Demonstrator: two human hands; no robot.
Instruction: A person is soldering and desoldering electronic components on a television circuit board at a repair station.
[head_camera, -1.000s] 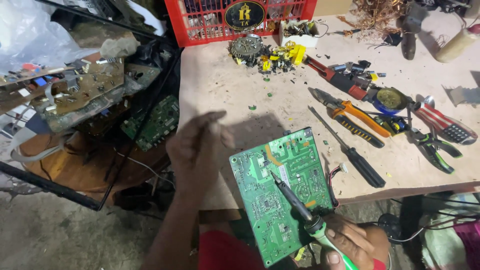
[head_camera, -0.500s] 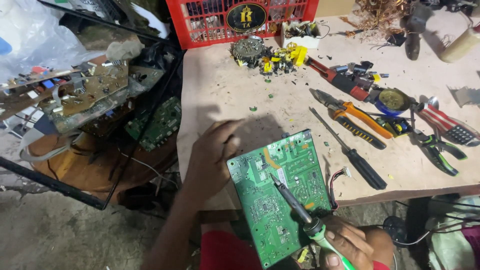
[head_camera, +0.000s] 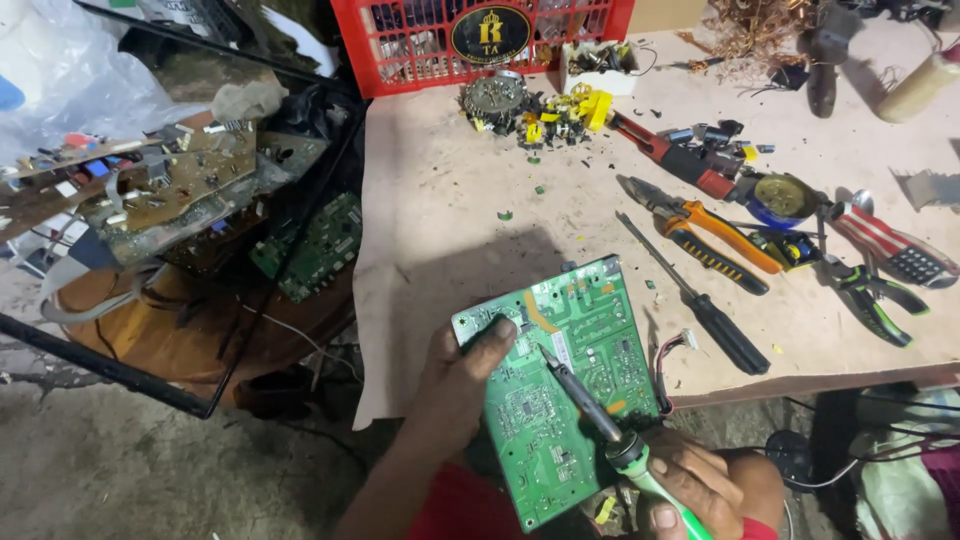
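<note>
On our cluttered brown workbench (head_camera: 450, 200), our left hand (head_camera: 455, 375) has shifted to pinch the green rectangular circuit board (head_camera: 560, 380) by its left edge, steadying it at the bench's near edge. Our right hand (head_camera: 700, 490) grips the green-handled soldering iron (head_camera: 600, 420), tip on the board.

Cluttered bench (head_camera: 450, 200) with tools and scrap boards

A red crate (head_camera: 420, 45) sits at top centre; orange-handled pliers (head_camera: 715, 225) and a black screwdriver (head_camera: 700, 300) lie at right; old circuit boards (head_camera: 170, 190) pile up at left, beside the bench.
</note>
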